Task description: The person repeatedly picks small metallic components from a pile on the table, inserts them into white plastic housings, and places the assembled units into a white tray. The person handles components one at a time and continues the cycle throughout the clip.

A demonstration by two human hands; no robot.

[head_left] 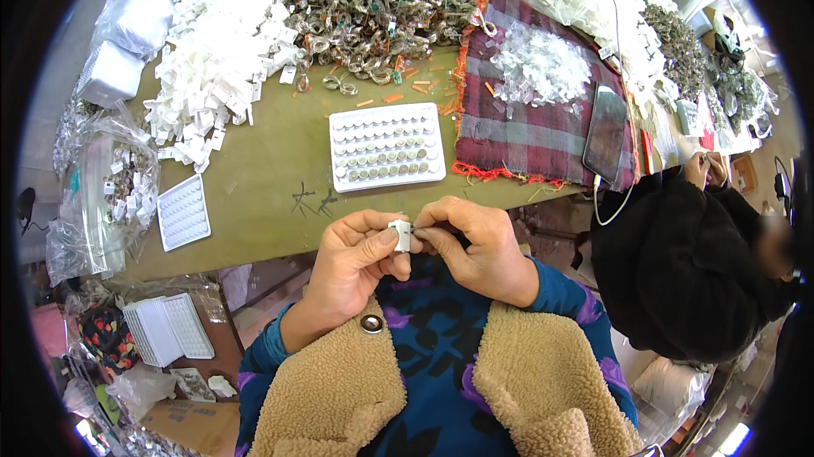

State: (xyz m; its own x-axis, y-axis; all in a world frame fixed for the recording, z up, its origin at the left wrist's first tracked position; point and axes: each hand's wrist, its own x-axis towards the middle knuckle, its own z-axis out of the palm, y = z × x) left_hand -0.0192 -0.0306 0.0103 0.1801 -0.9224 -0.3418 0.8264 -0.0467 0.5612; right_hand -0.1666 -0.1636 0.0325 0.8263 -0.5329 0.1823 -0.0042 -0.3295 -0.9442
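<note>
Gripping small white piece (403, 239) in left grip (354, 255), pinching tiny dark part (413, 231) at its side with right grip (482, 245); probably light, stiff, smooth, best held by edges.

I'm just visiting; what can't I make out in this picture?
All in the head view:
The white plastic piece's underside: hidden by the left hand.
Whatever the right hand may pinch: too small, covered by fingertips.
What the co-worker's hands hold, if anything: too small.
The white heap's lower pieces: buried under others.
</note>
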